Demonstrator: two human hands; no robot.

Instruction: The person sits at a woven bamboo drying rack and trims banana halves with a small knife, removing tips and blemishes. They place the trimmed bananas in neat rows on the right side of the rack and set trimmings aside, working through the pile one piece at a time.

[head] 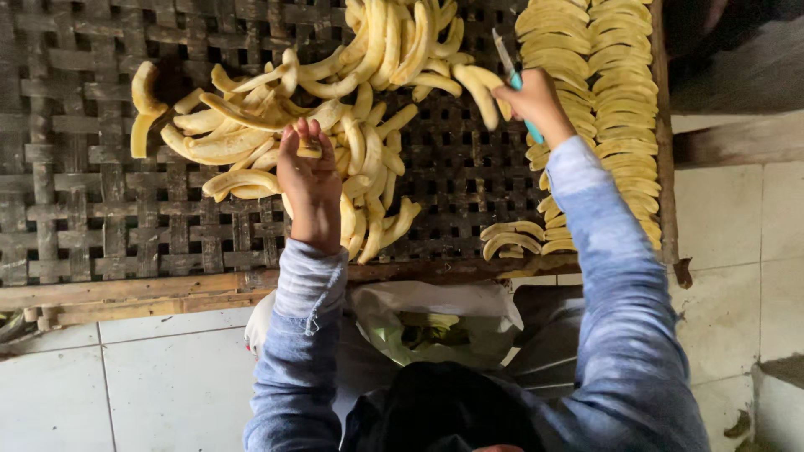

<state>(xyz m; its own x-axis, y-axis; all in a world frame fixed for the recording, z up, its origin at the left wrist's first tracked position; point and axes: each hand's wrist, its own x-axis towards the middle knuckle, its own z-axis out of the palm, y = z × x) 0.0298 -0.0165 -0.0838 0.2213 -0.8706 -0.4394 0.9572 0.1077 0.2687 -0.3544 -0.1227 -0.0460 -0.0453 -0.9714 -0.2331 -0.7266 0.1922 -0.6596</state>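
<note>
A loose heap of peeled yellow bananas lies on a dark woven bamboo rack. My left hand hovers over the heap, fingers pinched on a small banana piece. Farther right, my right hand grips a knife with a teal handle, its blade pointing up, and also holds a peeled banana against it. Neat overlapping rows of banana slices run down the rack's right side.
The rack's wooden front edge sits just above my lap. A white plastic bag with green peels rests between my arms. White floor tiles lie below left and at the right. A few slices lie near the front edge.
</note>
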